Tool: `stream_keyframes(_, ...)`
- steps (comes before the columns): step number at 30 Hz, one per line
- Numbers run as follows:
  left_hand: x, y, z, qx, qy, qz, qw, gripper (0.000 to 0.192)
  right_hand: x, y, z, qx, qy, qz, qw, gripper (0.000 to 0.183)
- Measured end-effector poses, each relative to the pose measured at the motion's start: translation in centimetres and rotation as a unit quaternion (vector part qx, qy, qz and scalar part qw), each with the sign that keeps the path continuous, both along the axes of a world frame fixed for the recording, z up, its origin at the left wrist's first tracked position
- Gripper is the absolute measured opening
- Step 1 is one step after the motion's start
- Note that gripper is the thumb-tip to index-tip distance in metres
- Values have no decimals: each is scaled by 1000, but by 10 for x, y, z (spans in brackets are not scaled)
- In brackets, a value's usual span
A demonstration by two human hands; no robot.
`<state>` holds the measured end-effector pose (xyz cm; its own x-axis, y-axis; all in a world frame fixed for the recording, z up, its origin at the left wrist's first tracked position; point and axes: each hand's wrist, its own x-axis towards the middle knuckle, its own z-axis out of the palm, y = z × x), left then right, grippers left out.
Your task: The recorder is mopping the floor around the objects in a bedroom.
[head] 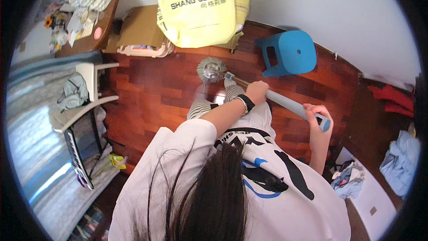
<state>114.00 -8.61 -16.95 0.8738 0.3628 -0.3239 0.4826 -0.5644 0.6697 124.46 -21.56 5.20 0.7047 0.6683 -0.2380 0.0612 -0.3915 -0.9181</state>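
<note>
A grey mop handle [288, 103] with a blue end cap slants across in front of me. My left hand [256, 92], wearing dark and light bands at the wrist, wraps around the handle partway down. Near the top end, my right hand [319, 115] grips it just below the cap. Past my left hand the pole thins and runs down to a round mop head [211, 69] with grey strands and a shiny centre. The strands lie spread on the reddish wood floor [150, 83], close to my feet in striped socks.
A large yellow bag [197, 13] stands against the wall beside a cardboard box [137, 28]. To its right is a blue plastic stool [296, 53]. A pale chair [90, 105] with grey cloth stands left, below a cluttered wooden desk [103, 23]. Blue clothing [399, 164] lies at right.
</note>
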Motion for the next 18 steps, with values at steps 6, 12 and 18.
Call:
stream_keyframes(6, 28, -36, -11, 13, -14, -88, 996, 18, 16, -48, -65, 293, 65, -157, 941, 12)
stream_keyframes(12, -51, 17, -63, 30, -26, 13, 999, 17, -17, 18, -99, 345, 167, -11, 924, 13)
stream_keyframes(18, -216, 84, -32, -8, 48, 200, 979, 23, -135, 102, -127, 208, 150, 284, 924, 7)
